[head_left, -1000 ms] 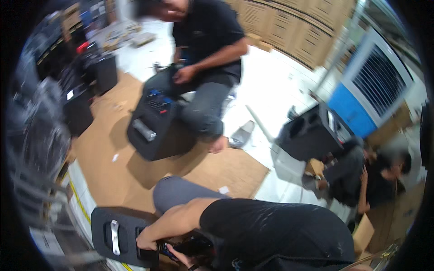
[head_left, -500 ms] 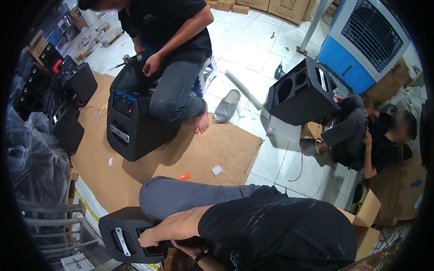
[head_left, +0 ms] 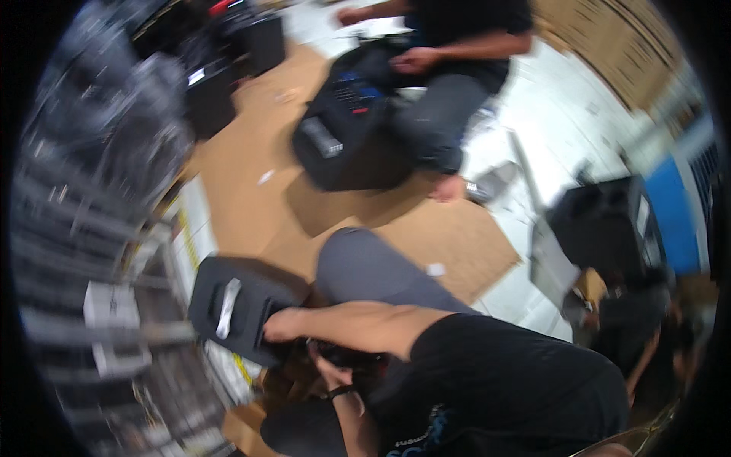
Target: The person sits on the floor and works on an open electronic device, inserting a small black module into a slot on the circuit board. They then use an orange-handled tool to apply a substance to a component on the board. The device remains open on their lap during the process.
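A black speaker cabinet (head_left: 251, 308) with a silver handle (head_left: 228, 308) lies tilted at the lower left, beside my bent knee. My right hand (head_left: 283, 325) reaches across to it, its fingers curled at the edge of a dark recess in the cabinet; the fingertips are hidden inside. Lower down, my left hand (head_left: 333, 373), with a dark band at the wrist, is close to the cabinet's near side. Its fingers are bent against something dark that blur and shadow keep me from making out.
A person on the far side sits by another black speaker (head_left: 358, 145) on a brown cardboard sheet (head_left: 236, 167). Plastic-wrapped items (head_left: 145, 114) and a metal rack (head_left: 68, 251) stand at left. At right are a third speaker (head_left: 598, 221), a blue-and-white cooler (head_left: 681, 213) and a second person.
My view has swung left, so the scene shifts right and blurs. My right hand stays at the cabinet's recess, and more of my left hand shows. The far person's arm has moved outward.
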A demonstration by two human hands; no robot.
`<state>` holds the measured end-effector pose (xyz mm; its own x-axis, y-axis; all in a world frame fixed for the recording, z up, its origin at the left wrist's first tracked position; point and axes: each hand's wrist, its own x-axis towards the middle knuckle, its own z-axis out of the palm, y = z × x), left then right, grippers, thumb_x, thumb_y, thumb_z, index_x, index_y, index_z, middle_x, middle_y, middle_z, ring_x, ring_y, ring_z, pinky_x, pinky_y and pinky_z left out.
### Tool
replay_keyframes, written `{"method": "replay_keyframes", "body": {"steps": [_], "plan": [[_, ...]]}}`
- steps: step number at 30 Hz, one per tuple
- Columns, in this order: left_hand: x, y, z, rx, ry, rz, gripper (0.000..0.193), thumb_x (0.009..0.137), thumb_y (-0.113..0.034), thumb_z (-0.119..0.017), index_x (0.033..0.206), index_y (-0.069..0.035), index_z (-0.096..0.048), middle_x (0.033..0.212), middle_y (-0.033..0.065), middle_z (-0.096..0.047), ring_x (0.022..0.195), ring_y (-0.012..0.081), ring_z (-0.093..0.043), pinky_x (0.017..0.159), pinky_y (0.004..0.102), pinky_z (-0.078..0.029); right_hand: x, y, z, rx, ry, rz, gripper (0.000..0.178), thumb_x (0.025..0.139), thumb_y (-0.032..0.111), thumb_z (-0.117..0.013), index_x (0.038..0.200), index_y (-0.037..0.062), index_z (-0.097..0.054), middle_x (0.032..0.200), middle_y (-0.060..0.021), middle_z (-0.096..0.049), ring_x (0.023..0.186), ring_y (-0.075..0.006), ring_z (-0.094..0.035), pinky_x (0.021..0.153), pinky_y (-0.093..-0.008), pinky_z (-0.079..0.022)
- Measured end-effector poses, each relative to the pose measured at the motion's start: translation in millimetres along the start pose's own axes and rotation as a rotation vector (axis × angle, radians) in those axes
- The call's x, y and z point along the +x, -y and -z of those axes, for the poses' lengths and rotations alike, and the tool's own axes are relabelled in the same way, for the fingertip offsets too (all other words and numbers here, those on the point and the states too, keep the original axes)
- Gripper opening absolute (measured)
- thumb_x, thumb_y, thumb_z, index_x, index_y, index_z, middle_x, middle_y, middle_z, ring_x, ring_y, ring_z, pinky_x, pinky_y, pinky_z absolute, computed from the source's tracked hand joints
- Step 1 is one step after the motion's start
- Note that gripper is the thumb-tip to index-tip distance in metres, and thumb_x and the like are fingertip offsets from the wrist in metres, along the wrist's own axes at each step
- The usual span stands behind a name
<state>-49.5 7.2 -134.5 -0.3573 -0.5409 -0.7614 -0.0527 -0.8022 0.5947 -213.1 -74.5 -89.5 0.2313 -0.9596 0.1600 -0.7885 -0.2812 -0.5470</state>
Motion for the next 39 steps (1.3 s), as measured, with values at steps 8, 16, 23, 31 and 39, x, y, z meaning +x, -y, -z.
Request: {"method": "replay_keyframes", "body": {"steps": [8,16,23,31,39], "plan": [[39,27,22,-0.162,-0.083,-0.146,0.064,0.084,-0.057,-0.075,0.124,-0.011,-0.057,0.105,0.0073,-0.065,0.087,0.0225,-0.066,0.080,0.0398,-0.059,-17,-5,8,-0.118,0.158,0.124,0.022,0.083,0.008,-0.064,0.101,-0.0044,-0.064,0.102,-0.0185,-0.067,0.095,-0.0365,-0.070,0.082,-0.0448,-0.058],[37,28,16,-0.362,-0.016,-0.184,0.063,0.091,-0.037,-0.076,0.141,-0.009,-0.050,0.131,0.0057,-0.058,0.112,0.0215,-0.062,0.091,0.0378,-0.055,-17,-5,10,-0.103,0.237,0.121,0.020,0.089,0.015,-0.061,0.100,-0.0013,-0.065,0.104,-0.0173,-0.068,0.097,-0.0365,-0.070,0.083,-0.0453,-0.057],[1,14,-14,-0.323,-0.017,-0.568,0.065,0.089,-0.029,-0.081,0.142,-0.003,-0.054,0.137,0.0097,-0.060,0.125,0.0214,-0.057,0.108,0.0372,-0.044,-23,-5,30,-0.132,0.238,0.062,0.021,0.083,0.014,-0.065,0.100,0.0067,-0.074,0.099,-0.0172,-0.073,0.096,-0.0370,-0.071,0.085,-0.0474,-0.057],[0,12,-17,-0.193,-0.382,-0.235,0.135,0.068,-0.061,-0.088,0.158,0.007,-0.013,0.154,0.0281,-0.036,0.141,0.0346,-0.042,0.117,0.0416,-0.033,-21,-12,21,0.139,0.183,0.093,0.014,0.085,0.007,-0.068,0.097,0.0013,-0.069,0.091,-0.0183,-0.071,0.089,-0.0386,-0.070,0.079,-0.0467,-0.057],[-11,2,-25,-0.049,-0.445,-0.140,0.131,0.071,-0.057,-0.087,0.160,0.003,-0.013,0.154,0.0200,-0.037,0.138,0.0285,-0.043,0.116,0.0382,-0.033,-14,-12,39,0.326,0.324,-0.069,0.012,0.084,0.006,-0.075,0.095,0.0026,-0.075,0.086,-0.0137,-0.075,0.079,-0.0240,-0.074,0.074,-0.0349,-0.058]]}}
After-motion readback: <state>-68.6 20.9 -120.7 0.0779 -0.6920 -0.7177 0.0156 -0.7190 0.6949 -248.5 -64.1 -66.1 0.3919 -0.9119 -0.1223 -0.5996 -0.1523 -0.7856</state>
